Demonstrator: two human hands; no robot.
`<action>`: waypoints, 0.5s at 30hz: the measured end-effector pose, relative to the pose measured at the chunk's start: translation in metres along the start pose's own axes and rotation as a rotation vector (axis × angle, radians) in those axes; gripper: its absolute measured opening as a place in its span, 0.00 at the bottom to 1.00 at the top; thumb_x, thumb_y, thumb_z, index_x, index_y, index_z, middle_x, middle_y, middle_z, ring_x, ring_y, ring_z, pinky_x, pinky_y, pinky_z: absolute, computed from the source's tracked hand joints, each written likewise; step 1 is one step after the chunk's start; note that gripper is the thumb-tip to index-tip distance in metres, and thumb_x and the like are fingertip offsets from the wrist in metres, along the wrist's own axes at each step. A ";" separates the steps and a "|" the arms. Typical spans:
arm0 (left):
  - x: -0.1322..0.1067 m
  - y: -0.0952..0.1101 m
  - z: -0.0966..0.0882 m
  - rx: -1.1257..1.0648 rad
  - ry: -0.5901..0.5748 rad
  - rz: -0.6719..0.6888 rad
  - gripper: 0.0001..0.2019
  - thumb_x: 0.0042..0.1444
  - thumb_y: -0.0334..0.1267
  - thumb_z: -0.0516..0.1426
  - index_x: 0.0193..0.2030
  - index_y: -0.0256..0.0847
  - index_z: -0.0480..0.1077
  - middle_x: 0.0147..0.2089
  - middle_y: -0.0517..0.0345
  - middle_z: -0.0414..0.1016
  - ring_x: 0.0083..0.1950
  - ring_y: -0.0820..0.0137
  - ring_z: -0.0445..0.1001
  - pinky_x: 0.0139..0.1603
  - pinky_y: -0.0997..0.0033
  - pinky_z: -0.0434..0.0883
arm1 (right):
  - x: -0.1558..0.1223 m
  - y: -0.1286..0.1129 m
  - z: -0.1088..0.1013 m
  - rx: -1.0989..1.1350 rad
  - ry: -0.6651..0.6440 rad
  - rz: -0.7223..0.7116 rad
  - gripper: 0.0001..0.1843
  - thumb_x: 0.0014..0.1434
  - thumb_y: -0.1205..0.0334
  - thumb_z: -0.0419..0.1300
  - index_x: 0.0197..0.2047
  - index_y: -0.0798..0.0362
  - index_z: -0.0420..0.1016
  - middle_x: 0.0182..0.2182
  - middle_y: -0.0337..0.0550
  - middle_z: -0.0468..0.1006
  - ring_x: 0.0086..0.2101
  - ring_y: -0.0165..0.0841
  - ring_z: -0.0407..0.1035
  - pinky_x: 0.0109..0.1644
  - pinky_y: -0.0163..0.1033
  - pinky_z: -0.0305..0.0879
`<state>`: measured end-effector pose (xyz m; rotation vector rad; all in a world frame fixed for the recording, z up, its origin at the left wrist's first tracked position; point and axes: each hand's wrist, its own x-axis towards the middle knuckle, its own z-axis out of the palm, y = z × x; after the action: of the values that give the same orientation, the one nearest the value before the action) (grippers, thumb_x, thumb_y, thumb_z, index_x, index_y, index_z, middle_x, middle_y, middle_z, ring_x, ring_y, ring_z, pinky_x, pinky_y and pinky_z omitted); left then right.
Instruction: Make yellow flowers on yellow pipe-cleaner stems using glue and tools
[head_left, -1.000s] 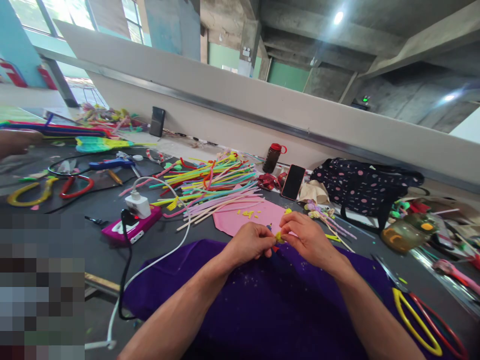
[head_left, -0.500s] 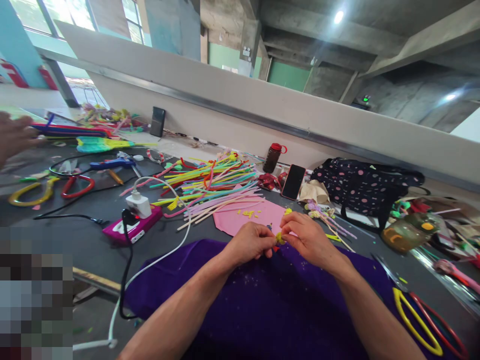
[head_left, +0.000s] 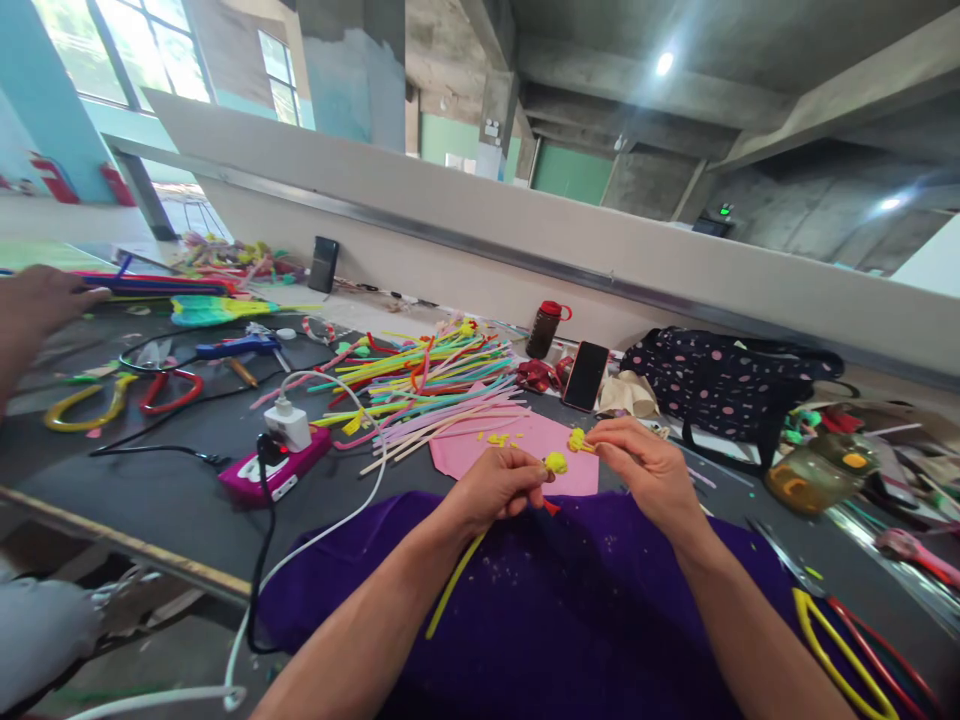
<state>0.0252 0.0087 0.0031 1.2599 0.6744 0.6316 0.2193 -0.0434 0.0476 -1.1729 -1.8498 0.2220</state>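
Yellow fuzzy flower head [head_left: 556, 462] is pinched between thumb and forefinger of the left hand [head_left: 517, 483], held up just over the near edge of a pink sheet [head_left: 540, 428]. Yellow stem [head_left: 454, 588] pokes out below that same hand, but the join is hidden by the fingers, so can't swear they're one piece. Tiny red tip [head_left: 551, 507] peeks out underneath too.

Right hand [head_left: 606, 440] has its fingertips right at the short stalk of a second yellow cluster [head_left: 577, 439]. Can't tell if it's gripping or just touching.

My read: this is the handling-two-blooms stage, with one secured and the other being dealt with on the right. Next move probably calls for a light pinch on the stalk, no squashing the fluff, while the left stays steady.

Further out, loose yellow bits [head_left: 499, 439] sit on the sheet, purple cloth [head_left: 600, 610] is spread in front, and scissors [head_left: 801, 573] lie off to the right. Past the sheet there's a heap of pipe cleaners [head_left: 427, 372] on the dark tabletop [head_left: 165, 495], plus a propped phone [head_left: 586, 375]. Someone else's hand [head_left: 45, 300] is at far left.
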 end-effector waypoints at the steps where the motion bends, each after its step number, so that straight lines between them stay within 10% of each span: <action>1: -0.001 0.001 0.000 -0.038 -0.011 0.013 0.11 0.46 0.40 0.57 0.29 0.32 0.69 0.18 0.60 0.69 0.10 0.84 0.53 0.09 0.81 0.44 | 0.000 0.000 0.002 0.039 -0.006 0.052 0.08 0.57 0.62 0.55 0.38 0.51 0.75 0.36 0.44 0.73 0.38 0.35 0.67 0.42 0.41 0.63; 6: -0.005 0.003 -0.001 -0.159 -0.057 0.058 0.10 0.48 0.39 0.56 0.28 0.32 0.68 0.19 0.59 0.70 0.10 0.85 0.52 0.09 0.82 0.42 | -0.005 0.001 0.020 0.365 -0.193 0.297 0.19 0.53 0.58 0.59 0.48 0.51 0.66 0.39 0.43 0.72 0.31 0.30 0.68 0.32 0.35 0.65; 15: -0.006 0.004 -0.001 -0.198 -0.146 0.031 0.11 0.48 0.40 0.57 0.27 0.32 0.67 0.18 0.59 0.70 0.09 0.85 0.53 0.09 0.83 0.42 | -0.010 -0.006 0.030 0.506 -0.190 0.241 0.19 0.50 0.58 0.62 0.46 0.51 0.70 0.27 0.36 0.68 0.24 0.26 0.63 0.27 0.32 0.61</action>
<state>0.0203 0.0050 0.0076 1.1213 0.4607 0.6102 0.1935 -0.0454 0.0282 -1.0337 -1.6664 0.9091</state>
